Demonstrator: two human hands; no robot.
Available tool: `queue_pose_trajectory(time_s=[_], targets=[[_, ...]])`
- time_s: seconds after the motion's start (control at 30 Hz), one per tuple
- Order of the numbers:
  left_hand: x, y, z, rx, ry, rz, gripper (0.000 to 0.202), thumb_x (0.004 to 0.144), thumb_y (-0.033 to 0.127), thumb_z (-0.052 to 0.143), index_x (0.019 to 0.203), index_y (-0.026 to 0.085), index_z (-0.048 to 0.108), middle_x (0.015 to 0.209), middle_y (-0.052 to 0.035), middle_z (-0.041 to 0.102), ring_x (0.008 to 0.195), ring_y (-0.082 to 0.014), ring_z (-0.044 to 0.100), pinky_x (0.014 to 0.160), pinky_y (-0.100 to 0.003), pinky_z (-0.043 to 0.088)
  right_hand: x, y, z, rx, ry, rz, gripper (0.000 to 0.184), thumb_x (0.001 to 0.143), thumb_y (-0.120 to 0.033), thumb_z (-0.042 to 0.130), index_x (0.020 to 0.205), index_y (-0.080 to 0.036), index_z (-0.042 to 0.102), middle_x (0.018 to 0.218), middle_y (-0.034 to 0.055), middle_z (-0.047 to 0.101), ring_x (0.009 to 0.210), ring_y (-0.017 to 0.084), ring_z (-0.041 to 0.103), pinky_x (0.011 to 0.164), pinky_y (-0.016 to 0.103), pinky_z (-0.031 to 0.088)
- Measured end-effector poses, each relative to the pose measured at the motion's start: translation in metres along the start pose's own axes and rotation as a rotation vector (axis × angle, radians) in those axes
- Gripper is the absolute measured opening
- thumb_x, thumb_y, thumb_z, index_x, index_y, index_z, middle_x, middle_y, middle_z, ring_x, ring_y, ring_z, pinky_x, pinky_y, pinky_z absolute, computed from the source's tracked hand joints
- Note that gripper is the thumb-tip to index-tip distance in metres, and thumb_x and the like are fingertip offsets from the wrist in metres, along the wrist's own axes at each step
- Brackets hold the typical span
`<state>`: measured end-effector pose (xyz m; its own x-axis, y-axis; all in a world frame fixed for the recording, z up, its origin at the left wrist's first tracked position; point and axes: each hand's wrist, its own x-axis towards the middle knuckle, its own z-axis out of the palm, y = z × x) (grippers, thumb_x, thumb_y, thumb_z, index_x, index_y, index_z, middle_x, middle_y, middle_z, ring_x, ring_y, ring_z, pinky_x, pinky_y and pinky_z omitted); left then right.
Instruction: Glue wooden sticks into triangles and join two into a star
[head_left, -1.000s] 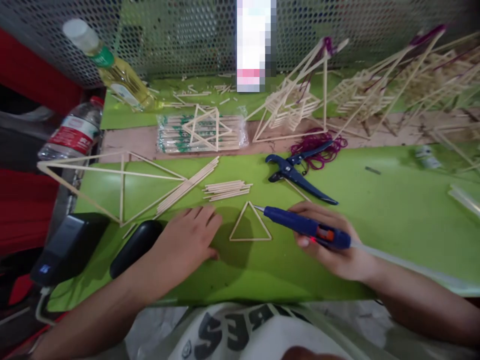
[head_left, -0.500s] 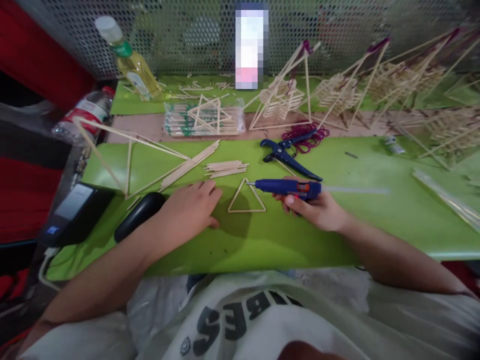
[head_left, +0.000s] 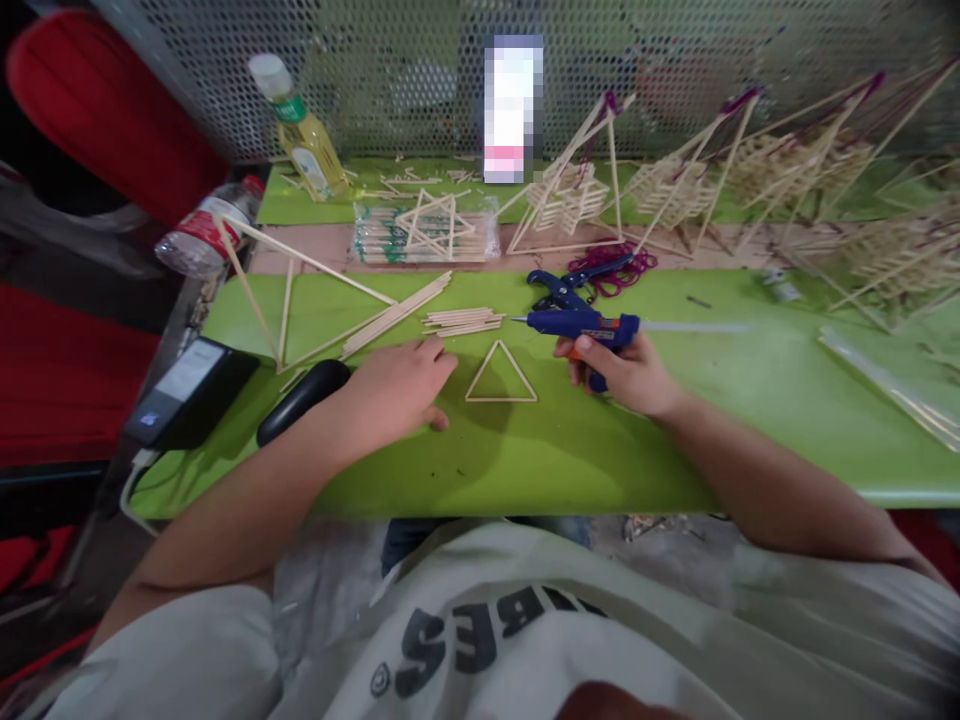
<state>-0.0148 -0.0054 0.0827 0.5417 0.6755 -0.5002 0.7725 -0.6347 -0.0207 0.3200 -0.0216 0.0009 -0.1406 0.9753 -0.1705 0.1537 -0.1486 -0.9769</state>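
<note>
My right hand [head_left: 626,372] is wrapped round the grip of a blue glue gun [head_left: 570,322], a pale glue stick poking from its back. The gun's nozzle points left, above the table, close to the right end of a small pile of short wooden sticks [head_left: 461,320]. Below the nozzle a small triangle of sticks [head_left: 501,400] lies flat on the green table. My left hand [head_left: 405,385] rests palm down left of the triangle, thumb apart from the fingers, with nothing seen in it. Longer sticks [head_left: 397,315] lie just beyond that hand.
Blue cutters [head_left: 559,290] and purple cord [head_left: 622,272] lie beyond the gun. Stick frames [head_left: 570,195] stand at the back right. A large stick frame [head_left: 285,315], black case [head_left: 304,400], power bank [head_left: 191,390] and bottles [head_left: 311,150] are at left. A phone [head_left: 514,110] stands at the back.
My right hand has lifted the glue gun's nozzle away from the triangle's top corner, toward the short sticks. My left hand stays much the same. The whole view has shifted slightly.
</note>
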Motion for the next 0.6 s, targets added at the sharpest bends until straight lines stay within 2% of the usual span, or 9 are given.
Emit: queue_pose_trajectory(time_s=[0.3, 0.47, 0.6], targets=[[-0.001, 0.0, 0.004, -0.02, 0.03, 0.014, 0.061, 0.102, 0.044, 0.098, 0.146, 0.01, 0.074, 0.149, -0.0206, 0.073, 0.131, -0.0397, 0.079, 0.099, -0.045, 0.062, -0.015, -0.003, 0.01, 0.035, 0.006, 0.0, 0.069, 0.085, -0.088, 0.097, 0.097, -0.021, 0.088, 0.098, 0.0105, 0.087, 0.062, 0.015, 0.072, 0.045, 0.026, 0.056], [0.001, -0.004, 0.01, -0.014, 0.016, 0.028, 0.056, 0.102, 0.047, 0.098, 0.14, 0.013, 0.074, 0.143, -0.0182, 0.074, 0.13, -0.0388, 0.079, 0.1, -0.045, 0.062, -0.029, -0.003, 0.012, 0.063, -0.042, 0.009, 0.052, 0.097, -0.073, 0.096, 0.106, -0.022, 0.091, 0.102, 0.0098, 0.088, 0.071, 0.017, 0.076, 0.055, 0.028, 0.061], [0.005, -0.008, 0.02, -0.024, 0.044, 0.044, 0.06, 0.099, 0.048, 0.101, 0.139, 0.013, 0.074, 0.14, -0.0183, 0.073, 0.128, -0.04, 0.078, 0.099, -0.046, 0.061, -0.032, -0.001, 0.008, 0.043, -0.102, -0.024, 0.052, 0.1, -0.073, 0.094, 0.113, -0.023, 0.089, 0.106, 0.0107, 0.089, 0.077, 0.018, 0.077, 0.063, 0.029, 0.062]])
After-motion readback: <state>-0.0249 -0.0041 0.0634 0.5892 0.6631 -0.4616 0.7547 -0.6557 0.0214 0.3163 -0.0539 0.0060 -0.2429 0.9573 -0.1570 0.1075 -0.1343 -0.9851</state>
